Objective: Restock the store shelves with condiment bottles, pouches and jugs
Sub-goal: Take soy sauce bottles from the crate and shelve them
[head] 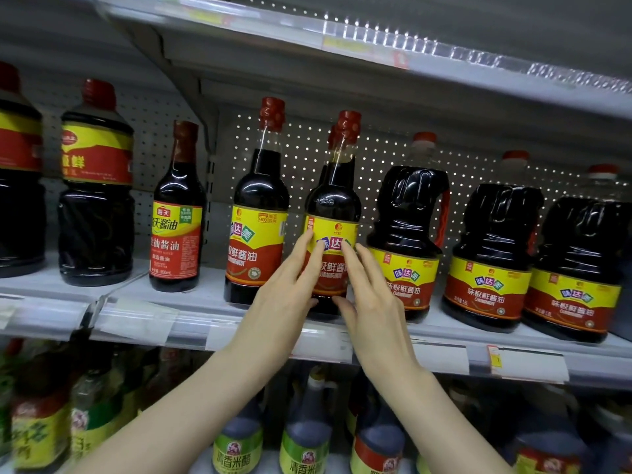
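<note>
A tall dark soy sauce bottle [333,200] with a red cap and a yellow-and-red label stands upright on the middle shelf [154,309]. My left hand [287,295] touches its left side and my right hand [371,295] its right side, fingers spread over the label and thumbs near the base. Another red cap shows just behind it. A matching bottle [258,213] stands just to the left, apart from my hands.
Three large soy sauce jugs [407,241] line the shelf to the right. A smaller red-labelled bottle [176,213] and wide bottles [95,186] stand to the left. Green-labelled vinegar bottles [237,443] fill the shelf below. The upper shelf's edge [342,39] overhangs the caps.
</note>
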`<state>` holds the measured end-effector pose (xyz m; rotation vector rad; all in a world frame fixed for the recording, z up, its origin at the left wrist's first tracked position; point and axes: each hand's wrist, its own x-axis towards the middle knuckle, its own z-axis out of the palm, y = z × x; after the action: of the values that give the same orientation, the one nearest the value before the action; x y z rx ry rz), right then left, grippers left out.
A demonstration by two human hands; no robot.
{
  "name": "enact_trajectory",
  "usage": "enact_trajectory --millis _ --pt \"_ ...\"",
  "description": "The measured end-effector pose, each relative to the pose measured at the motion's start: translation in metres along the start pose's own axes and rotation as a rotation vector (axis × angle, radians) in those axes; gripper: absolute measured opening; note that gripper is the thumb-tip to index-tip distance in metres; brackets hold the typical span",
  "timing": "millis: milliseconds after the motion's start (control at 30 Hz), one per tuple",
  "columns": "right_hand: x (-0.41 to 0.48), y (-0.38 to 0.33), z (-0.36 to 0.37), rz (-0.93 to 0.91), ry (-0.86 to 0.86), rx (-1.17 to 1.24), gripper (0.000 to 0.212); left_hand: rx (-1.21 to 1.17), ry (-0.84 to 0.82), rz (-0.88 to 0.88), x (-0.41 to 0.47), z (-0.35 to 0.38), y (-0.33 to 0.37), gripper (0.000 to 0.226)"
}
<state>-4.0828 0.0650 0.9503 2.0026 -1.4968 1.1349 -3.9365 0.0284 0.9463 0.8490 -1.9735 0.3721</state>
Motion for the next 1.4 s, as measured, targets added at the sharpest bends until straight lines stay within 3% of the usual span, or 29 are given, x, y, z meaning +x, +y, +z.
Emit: enact_trajectory --millis 367,1200,1300,1400 --pt "0.013 0.005 0.003 0.031 -0.042 0.177 0.088 -0.001 -0.063 -0.129 0.007 0.005 0.000 0.093" --pt "0.038 0.007 0.021 0.140 -0.062 0.142 0.099 -0.005 -0.228 -0.239 0.036 0.014 -0.017 0.090" --pt "0.027 0.005 0.017 0.140 -0.038 0.171 0.092 -0.135 -0.172 -0.185 0.025 0.005 -0.015 0.083" --pt "0.011 0.001 0.012 0.137 0.054 0.173 0.084 -0.223 0.012 -0.084 0.007 -0.003 -0.011 0.072"
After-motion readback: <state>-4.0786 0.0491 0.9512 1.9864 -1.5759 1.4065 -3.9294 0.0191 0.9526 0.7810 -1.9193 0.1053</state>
